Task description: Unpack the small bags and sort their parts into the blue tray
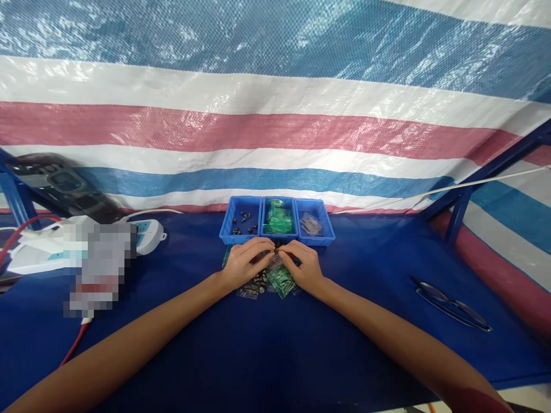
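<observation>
My left hand (pixel 249 263) and my right hand (pixel 303 266) meet fingertip to fingertip just in front of the blue bins. Both are closed in a pinch around something small and dark, too small to name. Under and between them lies a pile: small metal fittings (pixel 259 281), green plastic packets (pixel 282 280) and clear plastic bags (pixel 248 291). Behind the hands stand three joined blue bins. The left bin (pixel 224 222) holds several small metal pieces, the middle bin (pixel 279 236) green packets, the right bin (pixel 326 230) small clear bags.
To the left are white power strips (pixel 148 236) with cables, a blurred-out device (pixel 101 267) and a dark object in clear plastic (pixel 64 180). Eyeglasses (pixel 451 304) rest on the blue table (pixel 275 355) at right. A striped tarp (pixel 275 132) hangs behind, beside a blue metal frame (pixel 458 215).
</observation>
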A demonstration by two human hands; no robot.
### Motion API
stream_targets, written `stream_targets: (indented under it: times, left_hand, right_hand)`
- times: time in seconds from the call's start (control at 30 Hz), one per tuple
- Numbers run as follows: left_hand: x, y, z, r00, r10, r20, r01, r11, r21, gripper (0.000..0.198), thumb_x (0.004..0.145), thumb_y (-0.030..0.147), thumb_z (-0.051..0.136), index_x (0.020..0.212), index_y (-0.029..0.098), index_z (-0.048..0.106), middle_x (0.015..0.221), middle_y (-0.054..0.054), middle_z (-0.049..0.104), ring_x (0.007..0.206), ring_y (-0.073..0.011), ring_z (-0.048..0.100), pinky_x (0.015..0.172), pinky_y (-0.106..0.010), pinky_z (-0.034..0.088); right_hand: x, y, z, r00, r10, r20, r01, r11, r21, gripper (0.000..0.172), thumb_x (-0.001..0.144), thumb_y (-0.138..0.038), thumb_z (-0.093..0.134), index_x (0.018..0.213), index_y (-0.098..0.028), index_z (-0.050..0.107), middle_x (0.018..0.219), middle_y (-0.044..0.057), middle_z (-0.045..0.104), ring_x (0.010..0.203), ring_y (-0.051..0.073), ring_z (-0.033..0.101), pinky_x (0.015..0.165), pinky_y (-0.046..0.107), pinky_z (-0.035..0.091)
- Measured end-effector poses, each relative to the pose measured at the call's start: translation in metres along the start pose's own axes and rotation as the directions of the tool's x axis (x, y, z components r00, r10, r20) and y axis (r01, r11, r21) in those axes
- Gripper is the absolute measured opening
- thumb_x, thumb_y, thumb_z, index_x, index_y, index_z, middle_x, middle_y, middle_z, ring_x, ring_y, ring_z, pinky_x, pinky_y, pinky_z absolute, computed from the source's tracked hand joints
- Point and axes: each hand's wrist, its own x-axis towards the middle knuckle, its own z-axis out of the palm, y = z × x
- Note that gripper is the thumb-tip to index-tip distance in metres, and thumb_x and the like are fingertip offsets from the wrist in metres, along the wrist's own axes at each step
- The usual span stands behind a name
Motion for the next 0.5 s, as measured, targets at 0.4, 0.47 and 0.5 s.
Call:
stream_targets:
  times: [0.4,0.47,0.5]
  left_hand:
    - [0.0013,0.0027,-0.0008,0.998,0.056,0.000,-0.056,0.998,0.000,0.012,0.082,0.016,0.059,0.094,0.016,0.060,0.096,-0.006,0.065,0.064,-0.0083,0.060,0.056,-0.018,0.050]
    - [0.0016,0.0030,-0.0010,0.998,0.061,0.002,-0.061,0.998,0.001,0.013,0.082,0.016,0.059,0.095,0.016,0.060,0.096,-0.007,0.065,0.067,-0.0091,0.061,0.057,-0.018,0.050]
    - [0.0017,0.0031,-0.0011,0.998,0.061,0.002,-0.061,0.998,0.001,0.012,0.082,0.016,0.059,0.095,0.016,0.060,0.096,-0.007,0.065,0.068,-0.0095,0.061,0.058,-0.018,0.050]
  right_hand:
    - [-0.0005,0.0012,0.0018,1.000,-0.006,-0.024,0.005,1.000,-0.013,0.018,0.089,-0.024,0.048,0.088,-0.017,0.064,0.073,0.004,0.059,0.065,0.015,0.056,0.061,0.027,0.046]
    - [-0.0004,0.0012,0.0020,1.000,0.000,-0.025,-0.001,1.000,-0.018,0.018,0.089,-0.024,0.048,0.087,-0.017,0.064,0.072,0.004,0.059,0.065,0.014,0.055,0.060,0.027,0.046]
    - [-0.0004,0.0013,0.0020,1.000,0.002,-0.025,-0.002,1.000,-0.021,0.018,0.089,-0.024,0.048,0.087,-0.017,0.064,0.072,0.004,0.058,0.064,0.014,0.055,0.060,0.027,0.045]
